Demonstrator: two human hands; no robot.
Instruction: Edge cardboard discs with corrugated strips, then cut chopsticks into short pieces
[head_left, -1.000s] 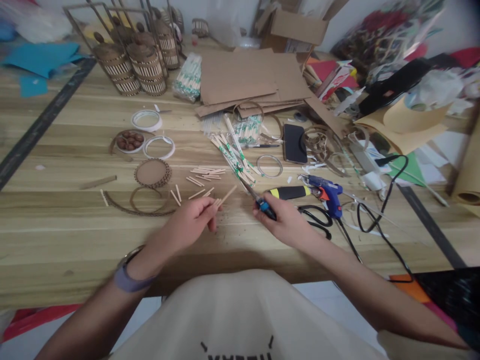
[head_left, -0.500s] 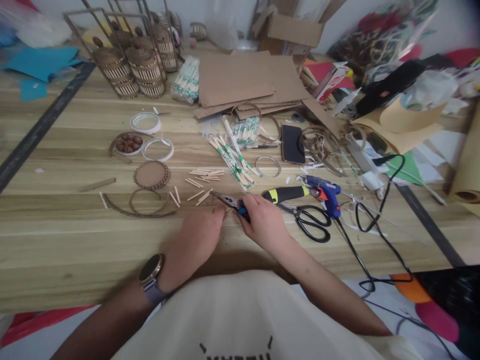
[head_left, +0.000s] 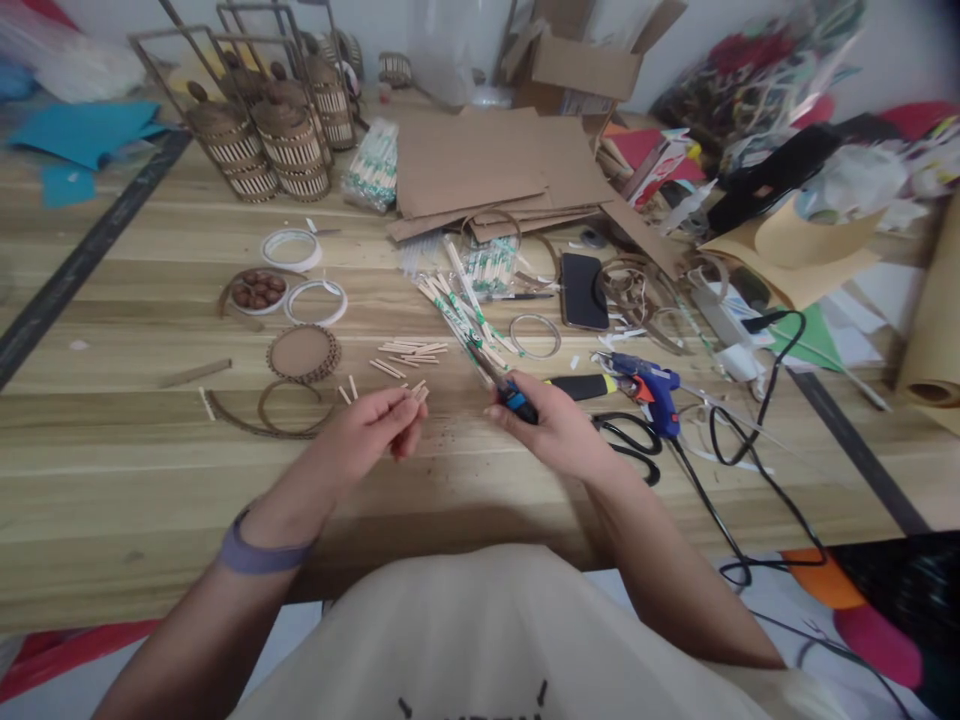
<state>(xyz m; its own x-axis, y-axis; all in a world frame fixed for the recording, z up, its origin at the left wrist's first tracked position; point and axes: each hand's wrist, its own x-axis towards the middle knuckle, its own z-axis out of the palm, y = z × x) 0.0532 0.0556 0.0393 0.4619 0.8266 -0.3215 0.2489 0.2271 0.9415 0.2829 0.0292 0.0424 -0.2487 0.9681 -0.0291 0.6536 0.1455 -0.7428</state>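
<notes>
Front and centre on the table (head_left: pixel 112 490), the left hand (head_left: pixel 382 420) has loose short sticks (head_left: pixel 416 348) just beyond it. Over to its right, the right hand (head_left: pixel 551 420) has the pliers (head_left: pixel 519 400), tips out by the long sticks (head_left: pixel 457 305). Left of the short sticks, a disc (head_left: pixel 304 352); behind that, a dish (head_left: pixel 274 307) with balls (head_left: pixel 259 288) in it. Back left, the containers (head_left: pixel 292 150), then cardboard sheets (head_left: pixel 472 160) to their right, an open box (head_left: pixel 585 68) behind those. Right side now: phone (head_left: pixel 584 290) behind, glue gun (head_left: pixel 651 385) nearer, scissors (head_left: pixel 636 450) in front of it.
</notes>
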